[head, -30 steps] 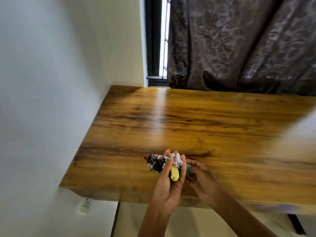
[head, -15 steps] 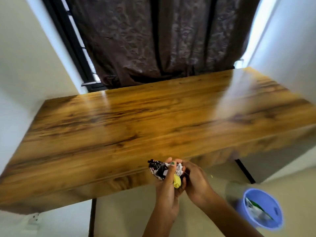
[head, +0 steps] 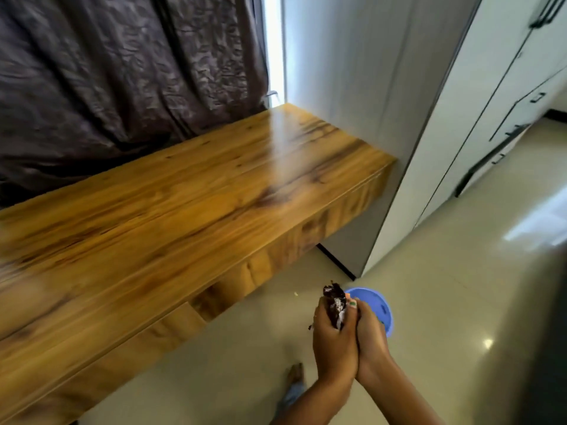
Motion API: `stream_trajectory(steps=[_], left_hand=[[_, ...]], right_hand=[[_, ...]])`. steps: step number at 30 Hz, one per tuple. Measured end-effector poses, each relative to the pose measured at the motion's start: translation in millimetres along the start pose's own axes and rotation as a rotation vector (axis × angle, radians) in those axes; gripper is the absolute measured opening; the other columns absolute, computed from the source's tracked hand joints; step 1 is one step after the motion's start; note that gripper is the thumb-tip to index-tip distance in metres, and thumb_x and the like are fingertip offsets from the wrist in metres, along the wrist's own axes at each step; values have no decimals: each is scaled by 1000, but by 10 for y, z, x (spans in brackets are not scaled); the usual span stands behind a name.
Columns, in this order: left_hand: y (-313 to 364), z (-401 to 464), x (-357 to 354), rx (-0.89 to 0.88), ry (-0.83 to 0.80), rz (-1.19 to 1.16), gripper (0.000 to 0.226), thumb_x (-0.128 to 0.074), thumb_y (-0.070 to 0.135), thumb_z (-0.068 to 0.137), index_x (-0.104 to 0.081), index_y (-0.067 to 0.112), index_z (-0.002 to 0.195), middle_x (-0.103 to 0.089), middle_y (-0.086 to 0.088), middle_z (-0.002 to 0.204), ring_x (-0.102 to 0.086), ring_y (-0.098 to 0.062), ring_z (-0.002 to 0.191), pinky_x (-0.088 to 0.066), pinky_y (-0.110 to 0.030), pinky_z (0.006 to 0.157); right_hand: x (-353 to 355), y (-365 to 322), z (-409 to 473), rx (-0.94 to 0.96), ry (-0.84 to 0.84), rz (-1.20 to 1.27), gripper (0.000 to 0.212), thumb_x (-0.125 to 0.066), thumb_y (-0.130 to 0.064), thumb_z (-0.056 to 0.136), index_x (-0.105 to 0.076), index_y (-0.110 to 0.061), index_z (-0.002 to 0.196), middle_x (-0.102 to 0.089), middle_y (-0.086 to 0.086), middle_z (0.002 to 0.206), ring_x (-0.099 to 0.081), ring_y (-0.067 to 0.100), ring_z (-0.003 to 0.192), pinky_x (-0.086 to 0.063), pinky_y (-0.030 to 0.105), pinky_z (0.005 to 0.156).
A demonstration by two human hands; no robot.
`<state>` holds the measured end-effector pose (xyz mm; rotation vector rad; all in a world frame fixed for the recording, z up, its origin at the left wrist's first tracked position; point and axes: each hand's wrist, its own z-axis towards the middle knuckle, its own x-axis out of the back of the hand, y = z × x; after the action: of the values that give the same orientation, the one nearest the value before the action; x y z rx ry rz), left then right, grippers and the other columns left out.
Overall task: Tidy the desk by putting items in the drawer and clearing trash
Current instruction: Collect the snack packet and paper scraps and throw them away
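Presently: crumpled trash [head: 335, 306] gripped between left hand [head: 333, 342] and right hand [head: 369, 335]; blue bin [head: 379, 305] at two o'clock, nearer the right hand.

I can't see most of the blue bin [head: 382, 308] — my hands cover its near side. The crumpled wrappers [head: 335, 305] are mostly buried between my palms, and the desk [head: 171, 210] runs off the left edge.
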<state>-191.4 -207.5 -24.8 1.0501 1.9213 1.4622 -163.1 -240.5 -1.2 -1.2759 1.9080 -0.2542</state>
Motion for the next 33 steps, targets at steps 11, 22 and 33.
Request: stream_trajectory(steps=[11, 22, 33], left_hand=[[-56, 618, -1721, 72, -32, 300, 27, -63, 39, 83, -63, 31, 109, -51, 20, 86, -57, -15, 107, -41, -30, 95], [-668, 1225, -2793, 158, 108, 225, 30, -54, 51, 71, -57, 40, 99, -64, 9, 109, -60, -11, 104, -48, -29, 94], [-1670, 2034, -3328, 536, 244, 477, 38, -41, 36, 99, -57, 14, 126, -66, -9, 119, -58, -29, 111, -29, -26, 83]], right_hand=[[837, -1260, 927, 3, 264, -23, 28, -49, -22, 89, -64, -3, 75, -65, 10, 52, -62, 21, 41, -49, 26, 37], [1509, -1762, 1976, -187, 299, -163, 32, -43, -23, 92, -67, -2, 93, -69, 15, 81, -64, 26, 74, -51, 36, 74], [2229, -1628, 3602, -479, 55, -468, 25, -47, -13, 93, -70, -12, 82, -67, 8, 77, -66, 15, 63, -55, 23, 61]])
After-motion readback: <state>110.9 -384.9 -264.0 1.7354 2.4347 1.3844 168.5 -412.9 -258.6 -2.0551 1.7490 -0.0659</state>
